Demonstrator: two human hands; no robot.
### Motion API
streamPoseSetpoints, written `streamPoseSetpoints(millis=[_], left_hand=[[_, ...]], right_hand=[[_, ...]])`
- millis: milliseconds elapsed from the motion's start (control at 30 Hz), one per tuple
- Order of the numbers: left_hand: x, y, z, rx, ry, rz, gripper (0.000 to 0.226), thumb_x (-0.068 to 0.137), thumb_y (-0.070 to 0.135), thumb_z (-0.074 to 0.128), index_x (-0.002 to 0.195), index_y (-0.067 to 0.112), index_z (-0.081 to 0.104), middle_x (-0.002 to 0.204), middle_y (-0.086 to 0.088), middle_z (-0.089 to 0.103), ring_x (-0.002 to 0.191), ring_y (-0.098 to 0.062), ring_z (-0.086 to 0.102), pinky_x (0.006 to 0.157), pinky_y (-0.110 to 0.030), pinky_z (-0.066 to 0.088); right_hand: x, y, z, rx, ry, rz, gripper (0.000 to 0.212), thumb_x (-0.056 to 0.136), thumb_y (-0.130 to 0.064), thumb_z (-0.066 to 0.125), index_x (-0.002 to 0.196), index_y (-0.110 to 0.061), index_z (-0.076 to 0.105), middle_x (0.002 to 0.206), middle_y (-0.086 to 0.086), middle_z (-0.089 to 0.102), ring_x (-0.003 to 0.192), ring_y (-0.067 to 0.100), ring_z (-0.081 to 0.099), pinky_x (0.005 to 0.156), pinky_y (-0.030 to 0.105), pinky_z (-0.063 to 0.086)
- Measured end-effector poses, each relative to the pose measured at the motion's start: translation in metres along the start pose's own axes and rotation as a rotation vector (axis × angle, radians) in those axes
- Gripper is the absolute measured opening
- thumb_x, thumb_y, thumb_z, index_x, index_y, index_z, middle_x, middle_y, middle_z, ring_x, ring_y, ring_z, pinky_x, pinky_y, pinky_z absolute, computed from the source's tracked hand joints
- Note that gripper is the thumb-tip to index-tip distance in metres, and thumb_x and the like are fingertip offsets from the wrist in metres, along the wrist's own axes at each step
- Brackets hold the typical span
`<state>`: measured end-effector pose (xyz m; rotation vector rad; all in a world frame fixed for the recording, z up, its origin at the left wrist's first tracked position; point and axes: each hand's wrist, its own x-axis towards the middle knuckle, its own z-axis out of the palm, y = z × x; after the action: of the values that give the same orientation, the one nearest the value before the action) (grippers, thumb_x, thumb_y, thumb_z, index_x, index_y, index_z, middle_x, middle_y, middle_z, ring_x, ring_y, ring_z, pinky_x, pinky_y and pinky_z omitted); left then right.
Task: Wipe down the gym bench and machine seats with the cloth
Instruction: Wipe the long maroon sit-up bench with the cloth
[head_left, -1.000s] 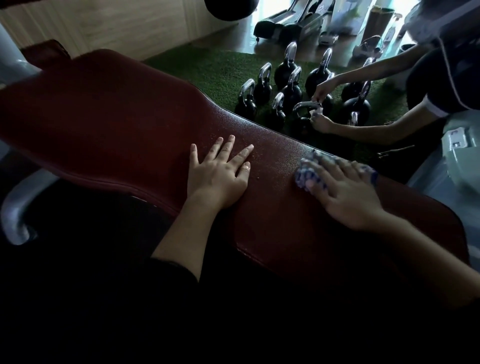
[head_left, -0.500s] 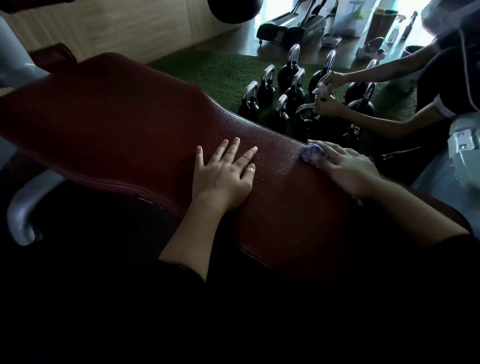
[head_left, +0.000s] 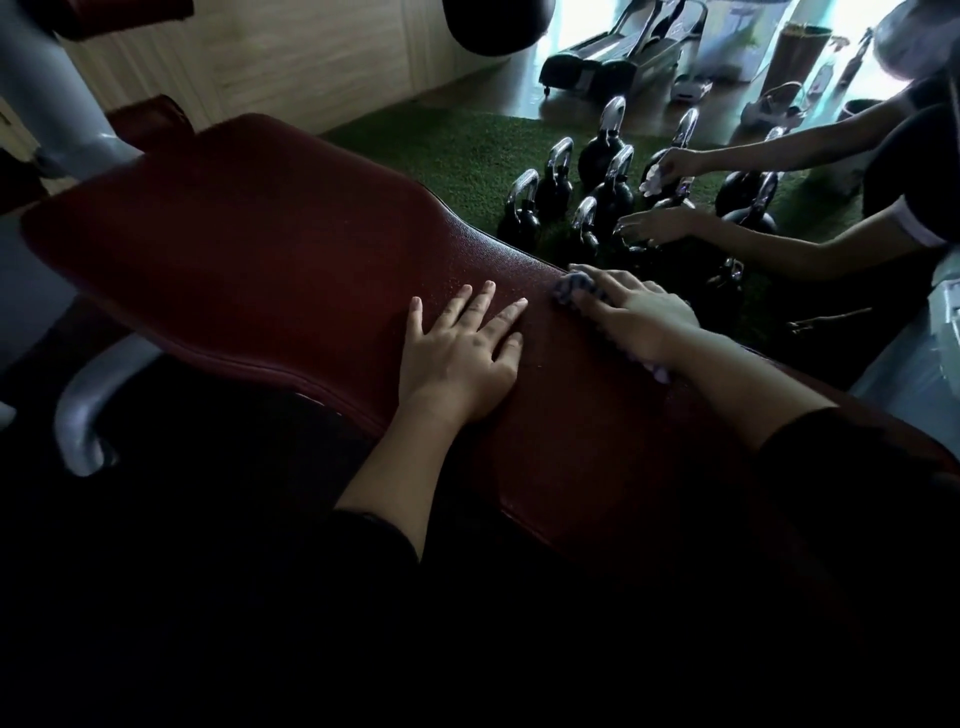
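Observation:
A dark red padded bench (head_left: 249, 260) runs from the upper left to the lower right. My left hand (head_left: 460, 356) lies flat on its pad with fingers spread. Just to the right, my right hand (head_left: 636, 312) presses a blue-and-white checked cloth (head_left: 571, 287) onto the pad near the bench's far edge. Only the cloth's front end and a small bit by my wrist show; the rest is under my palm.
Several black kettlebells (head_left: 602, 197) with silver handles stand on green turf (head_left: 467, 150) beyond the bench. Another person's hands (head_left: 654, 226) reach among them, one holding a rag. A grey metal frame tube (head_left: 88, 410) curves at the left. Treadmills (head_left: 618, 47) sit at the back.
My right hand has slid the cloth leftward along the bench's far edge, closer to my left hand. My left hand has stayed flat in place. The other person's hands shifted among the kettlebells.

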<state>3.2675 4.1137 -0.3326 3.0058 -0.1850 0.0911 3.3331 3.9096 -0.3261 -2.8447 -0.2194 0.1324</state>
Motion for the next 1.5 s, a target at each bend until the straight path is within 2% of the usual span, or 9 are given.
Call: streamPoseSetpoints(millis=[100, 300, 433, 633, 800, 1000, 1133, 1400, 1500], left_hand=[[0.001, 0.0, -0.002, -0.01, -0.006, -0.009, 0.048, 0.1, 0.049, 0.019, 0.148, 0.051, 0.012, 0.162, 0.012, 0.003, 0.148, -0.008, -0.001, 0.117, -0.05, -0.008], [0.0, 0.003, -0.006, 0.001, -0.019, -0.03, 0.048, 0.1, 0.049, 0.021, 0.148, 0.053, 0.014, 0.162, 0.014, 0.004, 0.148, -0.006, 0.0, 0.117, -0.049, -0.006], [-0.002, 0.003, -0.01, -0.005, -0.041, -0.029, 0.048, 0.101, 0.049, 0.022, 0.148, 0.051, 0.016, 0.162, 0.014, 0.005, 0.148, -0.006, 0.001, 0.117, -0.048, -0.007], [0.0, -0.002, -0.009, -0.001, -0.063, 0.007, 0.049, 0.1, 0.052, 0.022, 0.149, 0.05, 0.015, 0.162, 0.013, 0.005, 0.148, -0.007, 0.003, 0.117, -0.049, -0.004], [0.012, -0.023, -0.021, 0.116, -0.095, 0.143, 0.053, 0.097, 0.063, 0.022, 0.148, 0.051, 0.015, 0.162, 0.012, 0.007, 0.148, -0.01, 0.007, 0.117, -0.049, 0.002], [0.031, -0.055, -0.024, 0.076, -0.155, 0.268, 0.06, 0.091, 0.072, 0.017, 0.148, 0.054, 0.008, 0.162, 0.012, 0.0, 0.148, -0.009, -0.004, 0.117, -0.054, -0.008], [0.029, -0.057, -0.019, 0.038, -0.13, 0.305, 0.061, 0.092, 0.072, 0.015, 0.149, 0.051, 0.007, 0.162, 0.009, -0.003, 0.149, -0.012, -0.007, 0.115, -0.055, -0.012], [0.029, -0.06, -0.02, 0.025, -0.136, 0.324, 0.062, 0.094, 0.068, 0.013, 0.151, 0.046, 0.006, 0.163, 0.004, -0.003, 0.149, -0.018, -0.009, 0.113, -0.06, -0.014], [0.027, -0.061, -0.02, 0.031, -0.138, 0.327, 0.062, 0.094, 0.068, 0.012, 0.151, 0.046, 0.005, 0.163, 0.003, -0.004, 0.149, -0.019, -0.009, 0.113, -0.06, -0.014]], right_hand=[[-0.011, 0.02, -0.003, 0.033, -0.007, 0.049, 0.053, 0.092, -0.07, 0.021, 0.144, -0.057, 0.018, 0.153, -0.013, 0.029, 0.136, 0.025, 0.033, 0.106, 0.043, 0.03], [-0.045, 0.017, 0.009, -0.117, 0.101, 0.015, 0.055, 0.093, -0.066, 0.019, 0.147, -0.051, 0.014, 0.16, -0.009, 0.015, 0.145, 0.024, 0.014, 0.114, 0.043, 0.008], [-0.052, 0.002, 0.016, -0.142, 0.111, -0.023, 0.056, 0.094, -0.065, 0.018, 0.147, -0.05, 0.014, 0.161, -0.009, 0.009, 0.147, 0.023, 0.009, 0.116, 0.044, 0.003], [-0.045, -0.012, 0.018, -0.135, 0.104, -0.029, 0.054, 0.093, -0.067, 0.019, 0.145, -0.053, 0.014, 0.161, -0.011, 0.007, 0.147, 0.021, 0.006, 0.115, 0.043, 0.003], [-0.047, -0.012, 0.018, -0.122, 0.106, 0.003, 0.054, 0.093, -0.066, 0.021, 0.145, -0.055, 0.014, 0.16, -0.014, 0.008, 0.147, 0.018, 0.005, 0.116, 0.043, 0.002], [-0.046, -0.015, 0.018, -0.133, 0.083, 0.055, 0.054, 0.091, -0.07, 0.022, 0.142, -0.055, 0.01, 0.159, -0.016, 0.009, 0.147, 0.014, 0.005, 0.115, 0.039, 0.001], [-0.049, -0.02, 0.016, -0.118, 0.101, 0.066, 0.055, 0.08, -0.076, 0.016, 0.133, -0.06, 0.01, 0.159, -0.013, 0.017, 0.147, 0.016, 0.012, 0.118, 0.04, 0.006], [-0.047, -0.025, 0.013, -0.105, 0.096, 0.132, 0.074, 0.074, -0.078, 0.012, 0.143, -0.051, 0.021, 0.158, -0.015, 0.018, 0.146, 0.017, 0.015, 0.117, 0.035, 0.005], [-0.048, -0.028, 0.014, -0.11, 0.097, 0.146, 0.067, 0.08, -0.074, 0.018, 0.143, -0.05, 0.022, 0.158, -0.015, 0.018, 0.146, 0.018, 0.015, 0.117, 0.035, 0.005]])
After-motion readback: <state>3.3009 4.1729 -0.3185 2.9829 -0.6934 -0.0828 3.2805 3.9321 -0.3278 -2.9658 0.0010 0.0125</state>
